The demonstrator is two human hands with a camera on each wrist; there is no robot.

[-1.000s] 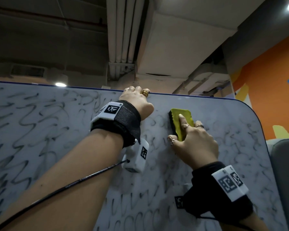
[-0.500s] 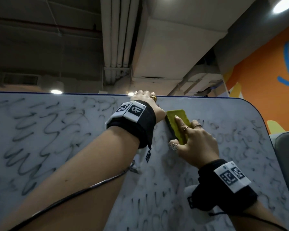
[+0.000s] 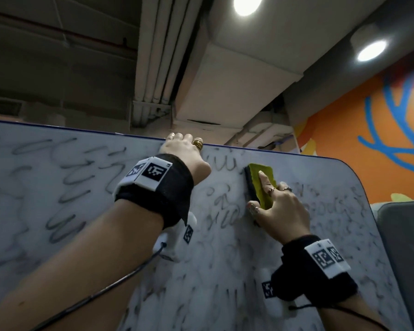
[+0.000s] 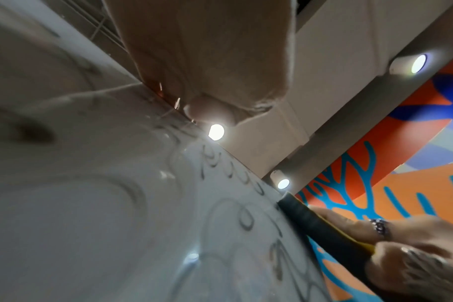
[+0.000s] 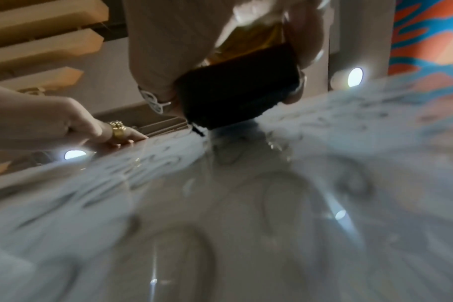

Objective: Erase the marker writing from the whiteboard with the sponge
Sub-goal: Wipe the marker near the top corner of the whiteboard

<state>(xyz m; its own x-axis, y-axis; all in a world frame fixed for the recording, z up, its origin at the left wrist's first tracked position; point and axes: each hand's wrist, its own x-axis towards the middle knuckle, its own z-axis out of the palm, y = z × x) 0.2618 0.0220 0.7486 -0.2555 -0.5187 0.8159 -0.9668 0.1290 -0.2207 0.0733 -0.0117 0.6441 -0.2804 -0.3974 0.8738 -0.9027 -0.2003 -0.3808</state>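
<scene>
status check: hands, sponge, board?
Left hand grips the whiteboard top edge. Right hand presses the sponge flat on the board, upper right. Marker writing left on much of the board. Nothing in the way.

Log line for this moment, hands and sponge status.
left hand: grips whiteboard top edge | right hand: presses sponge on board | marker writing: remains

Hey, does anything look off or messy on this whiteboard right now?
Yes: the whiteboard is hazy with grey smears and half-wiped marker writing, darkest left of the left hand. The sponge, under the right hand, looks undamaged.
</scene>
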